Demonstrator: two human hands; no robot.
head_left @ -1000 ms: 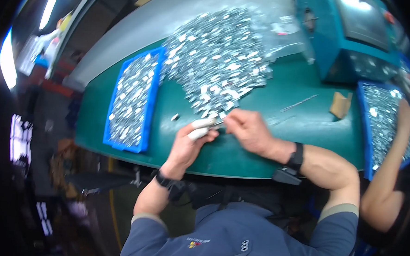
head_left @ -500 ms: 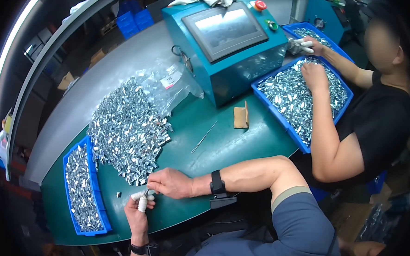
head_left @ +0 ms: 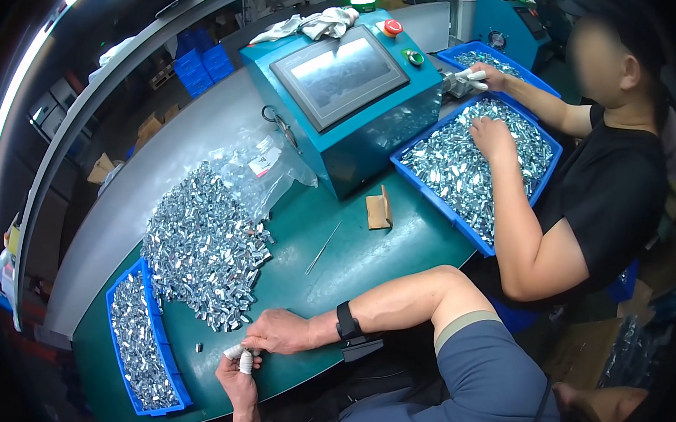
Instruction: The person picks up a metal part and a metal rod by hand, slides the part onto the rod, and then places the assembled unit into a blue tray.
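My left hand (head_left: 241,380), with white wraps on some fingers, is closed at the near edge of the green table. Against its fingertips pinches my right hand (head_left: 276,331), its fingers also closed. Whatever lies between the fingertips is too small and too covered to name. Just beyond the hands spreads a big pile of small silvery metal pieces (head_left: 206,246). One loose metal piece (head_left: 198,348) sits by itself left of my hands. Left of the pile stands a long blue tray (head_left: 164,345) filled with similar pieces.
A teal machine (head_left: 373,129) with a screen stands at the back. A clear plastic bag (head_left: 286,170), a cardboard piece (head_left: 378,211) and a thin looped metal tool (head_left: 322,248) lie on the table. At right, a co-worker (head_left: 615,172) reaches over a blue bin (head_left: 449,211) of metal pieces.
The whole view has shifted, so the table and machine sit lower and further left, and a green lamp shows behind the machine. My hands stay together, fingertips touching.
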